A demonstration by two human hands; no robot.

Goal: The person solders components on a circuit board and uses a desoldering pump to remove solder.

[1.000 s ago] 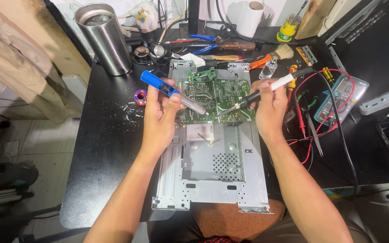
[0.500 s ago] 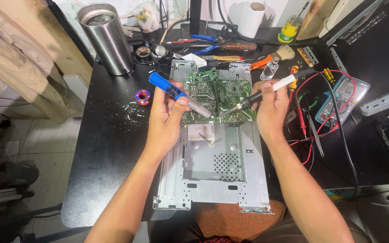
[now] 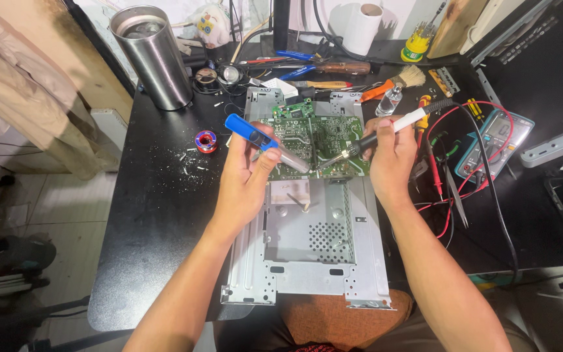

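1 green circuit board (image 3: 320, 140) lies at the far end of 1 grey metal chassis (image 3: 307, 241) on the black surface (image 3: 158, 215). Over the board, the left hand (image 3: 245, 186) is clamped on 1 blue desoldering pump (image 3: 262, 140), and the right hand (image 3: 392, 160) grips 1 soldering iron (image 3: 376, 138). Both tips meet at the board's near edge; the joint itself is too small to make out. 1 steel tumbler (image 3: 154, 55) stands left of the board.

Lighting even and bright, from overhead. Soft shadows fall beneath both forearms onto the metal chassis (image 3: 307, 261). Mild glare on the steel tumbler (image 3: 153, 57) and chassis. Centre sharp; wide-angle bending at the edges, where the floor at left sits dimmer.
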